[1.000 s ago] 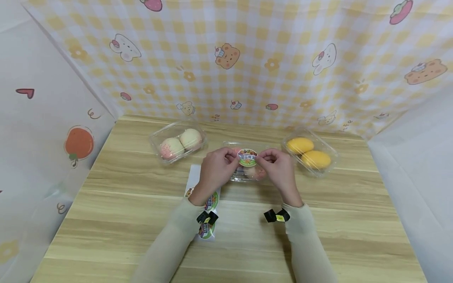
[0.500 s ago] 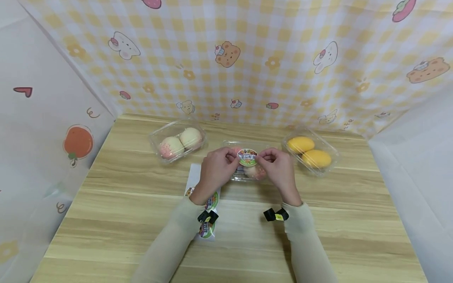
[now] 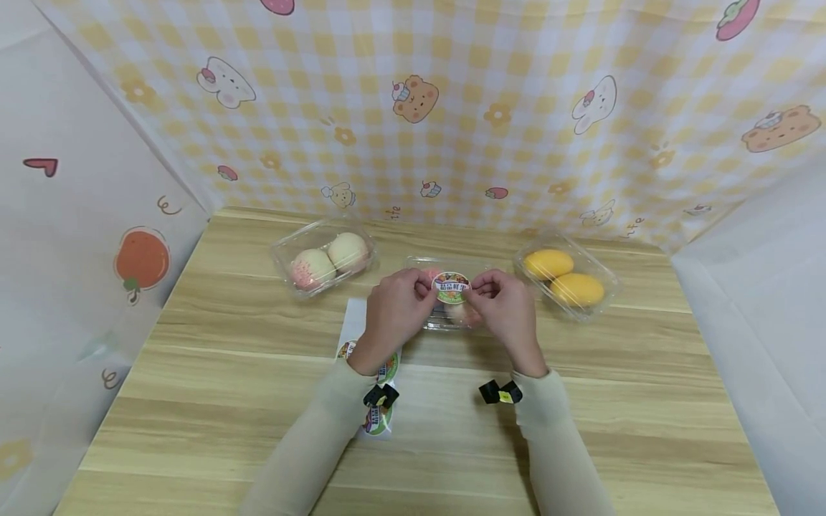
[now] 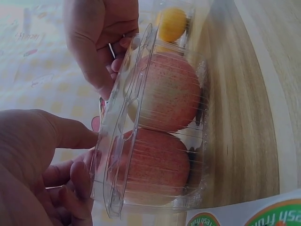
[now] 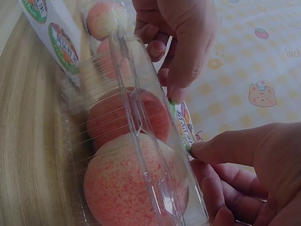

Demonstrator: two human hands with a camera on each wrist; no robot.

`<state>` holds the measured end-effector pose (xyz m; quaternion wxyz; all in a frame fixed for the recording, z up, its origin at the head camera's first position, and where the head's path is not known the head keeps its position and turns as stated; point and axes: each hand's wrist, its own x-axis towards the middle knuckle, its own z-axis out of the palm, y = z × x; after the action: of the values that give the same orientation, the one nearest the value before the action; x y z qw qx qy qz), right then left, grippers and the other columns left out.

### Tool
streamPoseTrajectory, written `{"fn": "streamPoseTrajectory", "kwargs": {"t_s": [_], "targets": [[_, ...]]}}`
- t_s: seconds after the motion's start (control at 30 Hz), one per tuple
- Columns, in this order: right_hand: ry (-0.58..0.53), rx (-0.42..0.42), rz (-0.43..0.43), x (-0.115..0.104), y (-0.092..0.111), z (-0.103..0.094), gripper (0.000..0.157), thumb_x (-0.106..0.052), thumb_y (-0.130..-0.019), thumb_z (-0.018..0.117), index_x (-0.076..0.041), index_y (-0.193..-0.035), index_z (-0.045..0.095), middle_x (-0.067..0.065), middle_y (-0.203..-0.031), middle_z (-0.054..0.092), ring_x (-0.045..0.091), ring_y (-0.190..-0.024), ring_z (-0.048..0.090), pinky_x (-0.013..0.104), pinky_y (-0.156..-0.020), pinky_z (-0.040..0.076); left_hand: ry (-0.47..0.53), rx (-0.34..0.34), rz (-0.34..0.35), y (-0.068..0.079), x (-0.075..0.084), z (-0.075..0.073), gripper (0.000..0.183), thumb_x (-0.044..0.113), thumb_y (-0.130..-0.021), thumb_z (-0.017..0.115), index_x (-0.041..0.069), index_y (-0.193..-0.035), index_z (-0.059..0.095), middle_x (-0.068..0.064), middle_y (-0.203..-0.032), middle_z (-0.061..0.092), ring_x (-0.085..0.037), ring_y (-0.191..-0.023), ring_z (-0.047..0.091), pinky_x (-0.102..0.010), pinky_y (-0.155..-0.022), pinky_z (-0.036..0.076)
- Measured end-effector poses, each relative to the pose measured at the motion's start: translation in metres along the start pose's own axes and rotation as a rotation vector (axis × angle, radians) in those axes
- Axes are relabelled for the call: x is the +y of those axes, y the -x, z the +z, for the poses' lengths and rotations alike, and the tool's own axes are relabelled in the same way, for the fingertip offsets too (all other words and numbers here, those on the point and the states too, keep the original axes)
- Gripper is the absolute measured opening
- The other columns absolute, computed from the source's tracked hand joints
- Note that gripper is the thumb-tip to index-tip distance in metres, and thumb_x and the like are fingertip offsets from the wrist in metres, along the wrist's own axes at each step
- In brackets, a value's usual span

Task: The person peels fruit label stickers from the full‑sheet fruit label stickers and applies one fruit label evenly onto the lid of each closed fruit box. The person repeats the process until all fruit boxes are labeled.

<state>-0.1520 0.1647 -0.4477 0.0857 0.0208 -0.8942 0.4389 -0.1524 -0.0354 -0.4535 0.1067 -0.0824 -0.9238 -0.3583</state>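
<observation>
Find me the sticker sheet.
In the head view, the sticker sheet lies on the wooden table just left of centre, partly hidden by the left arm, on the near side of the leftmost fruit box.

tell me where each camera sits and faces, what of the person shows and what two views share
Head: on the head, facing forward and down over the table; left hand and right hand, pinching a sticker, and sleeves show.
Left wrist: on that wrist, facing the side of the middle box, yellow fruit beyond; both hands show.
Right wrist: on that wrist, facing that box from its other side, sticker sheet beyond; both hands show.
Shared: both wrist views show that box's two peaches.
</observation>
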Motion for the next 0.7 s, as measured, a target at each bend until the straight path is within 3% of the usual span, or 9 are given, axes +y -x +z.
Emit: {"fn": "streamPoseTrajectory", "kwargs": {"t_s": [0.47,0.7], "targets": [[0.073,-0.007,-0.036,-0.0013,0.0029,0.0047,0.025,-0.009,-0.086,0.094,-0.006,-0.093,0.071,0.006,-0.081,0.071,0.021,-0.069,0.066,0.029,-0.061,0.050,-0.062,0.057,0.066,0.0030,0.0003,0.0045,0.010,0.016,-0.090,0.084,0.010,-0.089,0.077,0.002,-0.078,0.068,-0.013,-0.062,0.061,-0.031,-0.053,0.050],[0.123,-0.001,-0.065,-0.0013,0.0018,0.0056,0.032,-0.013,-0.083,0.099,-0.006,-0.095,0.070,0.007,-0.085,0.073,0.022,-0.072,0.067,0.034,-0.064,0.051,-0.073,0.041,0.063,0.0033,0.0016,0.0052,0.021,0.023,-0.088,0.092,0.011,-0.089,0.076,0.002,-0.079,0.066,-0.012,-0.062,0.060,-0.029,-0.052,0.048]]}}
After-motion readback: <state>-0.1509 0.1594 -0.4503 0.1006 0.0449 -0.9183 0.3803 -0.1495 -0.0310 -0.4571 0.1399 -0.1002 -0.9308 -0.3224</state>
